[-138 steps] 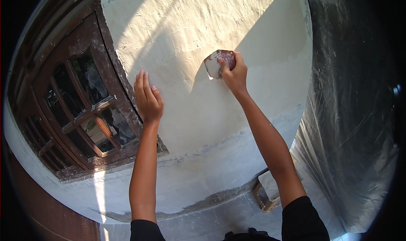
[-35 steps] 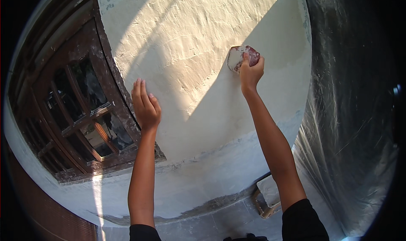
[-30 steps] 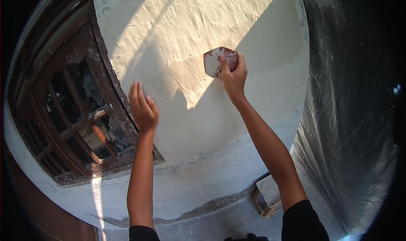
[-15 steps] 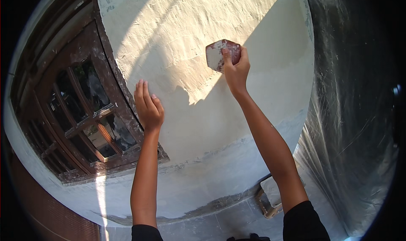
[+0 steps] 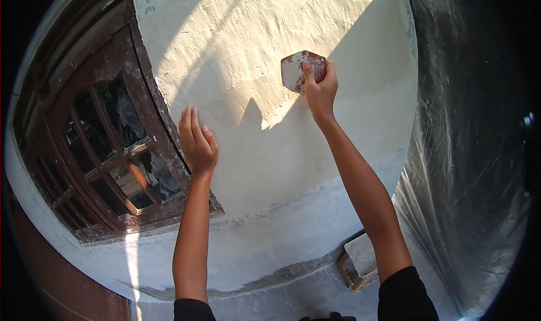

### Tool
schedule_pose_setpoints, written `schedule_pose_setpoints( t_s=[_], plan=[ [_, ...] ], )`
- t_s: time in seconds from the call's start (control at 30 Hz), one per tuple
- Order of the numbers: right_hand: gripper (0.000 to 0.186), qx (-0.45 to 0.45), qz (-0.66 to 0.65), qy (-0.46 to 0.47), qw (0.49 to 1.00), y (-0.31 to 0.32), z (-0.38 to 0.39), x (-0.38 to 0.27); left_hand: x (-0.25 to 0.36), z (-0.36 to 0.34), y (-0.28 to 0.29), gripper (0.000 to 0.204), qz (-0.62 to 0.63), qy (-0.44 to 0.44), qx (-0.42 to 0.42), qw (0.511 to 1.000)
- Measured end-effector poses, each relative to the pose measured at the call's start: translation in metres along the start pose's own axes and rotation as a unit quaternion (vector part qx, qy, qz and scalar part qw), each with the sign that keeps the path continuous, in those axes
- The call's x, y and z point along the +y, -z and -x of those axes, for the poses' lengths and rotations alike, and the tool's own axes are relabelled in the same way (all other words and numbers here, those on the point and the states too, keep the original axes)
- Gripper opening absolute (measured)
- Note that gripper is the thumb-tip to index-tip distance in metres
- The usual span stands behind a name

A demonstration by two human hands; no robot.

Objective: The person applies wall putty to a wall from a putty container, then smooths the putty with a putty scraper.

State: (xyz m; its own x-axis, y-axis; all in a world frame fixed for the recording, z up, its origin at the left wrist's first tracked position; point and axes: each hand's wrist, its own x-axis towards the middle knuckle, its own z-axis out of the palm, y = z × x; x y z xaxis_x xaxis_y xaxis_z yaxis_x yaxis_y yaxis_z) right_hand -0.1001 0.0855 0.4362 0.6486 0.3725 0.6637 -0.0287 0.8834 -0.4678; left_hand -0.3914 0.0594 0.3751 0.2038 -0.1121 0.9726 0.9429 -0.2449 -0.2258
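Observation:
My right hand [image 5: 320, 98] grips a reddish-brown, hexagonal flat plate [image 5: 293, 73] smeared with white plaster, thumb across its face. It is at the cream plastered wall [image 5: 265, 166], near the border between sunlight and shade; whether it touches the surface I cannot tell. My left hand [image 5: 198, 143] rests its stretched fingers on the wall, beside the brown window frame [image 5: 175, 162], and holds nothing. Above the hands the sunlit plaster looks rough and ridged; the shaded area below is smoother.
At the left is a brown wooden window [image 5: 107, 163] with small panes and white splashes. Clear plastic sheeting [image 5: 451, 208] hangs along the right side. A small wooden stool [image 5: 360, 259] with a pale top stands on the grey tiled floor [image 5: 270, 307], by the wall's base.
My right hand has moved slightly to the right with the hexagonal plate, and a pointed shadow on the wall has changed shape. My left hand stays in place.

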Motion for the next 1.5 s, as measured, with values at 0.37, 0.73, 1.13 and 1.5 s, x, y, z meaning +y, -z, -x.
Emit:
schedule_pose_setpoints(
  t_s=[0.37, 0.73, 1.13, 1.5],
  plan=[
    [0.024, -0.002, 0.050, -0.007, 0.999, 0.012, -0.004, 0.001, 0.000, 0.001, -0.001, 0.043, 0.007, -0.002, 0.009, 1.000],
    [0.023, 0.079, 0.041, -0.034, 0.995, 0.027, -0.020, 0.005, 0.003, 0.001, -0.001, 0.043, -0.013, -0.003, 0.003, 1.000],
    [0.033, 0.023, 0.075, -0.049, 0.996, 0.023, -0.011, 0.003, 0.000, 0.001, -0.002, 0.043, 0.004, -0.006, 0.010, 1.000],
    [0.027, 0.006, 0.137, -0.018, 0.990, 0.015, -0.016, -0.002, -0.002, 0.001, 0.000, 0.042, -0.004, -0.009, 0.003, 1.000]
  ],
)
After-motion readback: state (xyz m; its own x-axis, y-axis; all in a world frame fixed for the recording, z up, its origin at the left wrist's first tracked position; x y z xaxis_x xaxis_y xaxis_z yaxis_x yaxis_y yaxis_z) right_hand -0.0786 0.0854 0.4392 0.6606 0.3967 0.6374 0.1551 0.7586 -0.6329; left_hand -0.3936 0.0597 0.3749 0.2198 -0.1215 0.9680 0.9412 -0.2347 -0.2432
